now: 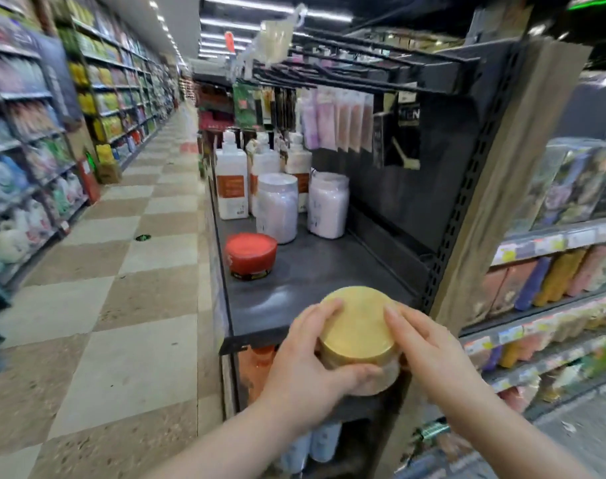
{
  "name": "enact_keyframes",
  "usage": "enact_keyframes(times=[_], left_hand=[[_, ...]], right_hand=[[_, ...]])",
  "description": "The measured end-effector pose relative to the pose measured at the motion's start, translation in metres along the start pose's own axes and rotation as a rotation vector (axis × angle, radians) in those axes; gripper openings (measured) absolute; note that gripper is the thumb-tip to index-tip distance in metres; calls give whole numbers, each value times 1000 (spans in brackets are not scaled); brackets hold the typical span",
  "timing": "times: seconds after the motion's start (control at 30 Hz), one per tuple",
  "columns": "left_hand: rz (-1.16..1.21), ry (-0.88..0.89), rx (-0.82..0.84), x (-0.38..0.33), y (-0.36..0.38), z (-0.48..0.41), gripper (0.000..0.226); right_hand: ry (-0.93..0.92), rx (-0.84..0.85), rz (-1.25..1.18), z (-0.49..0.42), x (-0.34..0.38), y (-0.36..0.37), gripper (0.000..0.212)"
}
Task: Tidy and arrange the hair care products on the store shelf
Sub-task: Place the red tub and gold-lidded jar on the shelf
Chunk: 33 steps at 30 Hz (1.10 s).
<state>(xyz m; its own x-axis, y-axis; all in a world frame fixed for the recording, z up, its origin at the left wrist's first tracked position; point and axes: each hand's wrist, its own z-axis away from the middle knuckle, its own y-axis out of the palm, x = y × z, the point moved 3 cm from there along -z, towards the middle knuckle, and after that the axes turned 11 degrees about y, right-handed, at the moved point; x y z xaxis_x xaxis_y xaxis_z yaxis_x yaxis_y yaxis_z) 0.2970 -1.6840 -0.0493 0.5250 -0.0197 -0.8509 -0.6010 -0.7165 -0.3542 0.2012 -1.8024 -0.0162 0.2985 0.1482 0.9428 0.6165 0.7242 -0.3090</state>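
Note:
A round jar with a gold lid [358, 326] is held at the near edge of the dark shelf [315, 271]. My left hand [311, 361] grips it from the left and underneath. My right hand [429, 347] rests on its right side, fingers on the lid. Further back on the shelf sits a low jar with a red lid [250, 254]. Behind it stand two tall clear jars of pale lilac product [277, 211] [328, 204]. White bottles with orange labels [231, 179] line the back.
Packets hang from hooks [336, 119] above the shelf's back. A perforated black upright [467, 188] and wooden panel bound the shelf on the right. Lower shelves hold orange and pale blue bottles [324, 440]. The checkered aisle floor [122, 271] runs left, lined with stocked shelving.

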Motion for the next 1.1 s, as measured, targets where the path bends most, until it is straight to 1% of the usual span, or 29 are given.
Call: enact_keyframes(times=[0.13,0.17,0.23,0.27,0.3,0.43,0.57,0.6,0.7,0.73,0.8,0.83,0.87,0.9,0.93,1.0,1.03,1.1], left_hand=[[-32,92,-90,-25,-50,-23,74],[-25,92,-100,-26,-61,-28,73],[-27,76,-105,-26,-83,-36,71],[-40,63,-100,-24,-94,-41,70],[-51,47,-83,-20,-103,-47,70],[-88,-15,53,5,-131,-67,77],[-138,1,227,36,-144,-84,83],[-132,14,284,43,-145,-88,83],[-93,55,479,63,-145,-99,81],[-90,58,548,69,-147,-102,80],[-120,85,654,77,-152,-108,73],[-138,111,670,80,-155,-111,67],[-144,142,646,82,-159,-114,59],[-134,166,586,84,-165,-118,51],[-109,178,503,86,-171,-123,44],[-41,169,351,96,-186,-134,31],[-31,162,314,103,-192,-140,28],[-59,140,296,118,-205,-150,30]], right_hand=[[-106,30,-23,-5,47,19,14],[-119,42,-9,-7,54,27,19],[-137,70,36,-13,66,42,56],[-141,77,67,-16,70,50,69],[-146,80,85,-19,75,58,73],[-81,89,79,-41,76,89,72],[11,9,3,-56,60,119,65],[29,-17,-7,-59,56,125,68],[65,-71,-52,-69,38,136,93],[90,-89,-59,-72,32,139,93],[138,-125,-104,-71,29,147,77],[160,-132,-135,-69,28,150,68],[174,-138,-152,-68,28,154,61],[190,-147,-162,-66,29,157,57],[206,-161,-164,-66,31,158,58],[254,-216,-139,-65,36,159,63],[276,-247,-119,-64,38,159,68],[296,-300,-49,-64,42,158,78]])
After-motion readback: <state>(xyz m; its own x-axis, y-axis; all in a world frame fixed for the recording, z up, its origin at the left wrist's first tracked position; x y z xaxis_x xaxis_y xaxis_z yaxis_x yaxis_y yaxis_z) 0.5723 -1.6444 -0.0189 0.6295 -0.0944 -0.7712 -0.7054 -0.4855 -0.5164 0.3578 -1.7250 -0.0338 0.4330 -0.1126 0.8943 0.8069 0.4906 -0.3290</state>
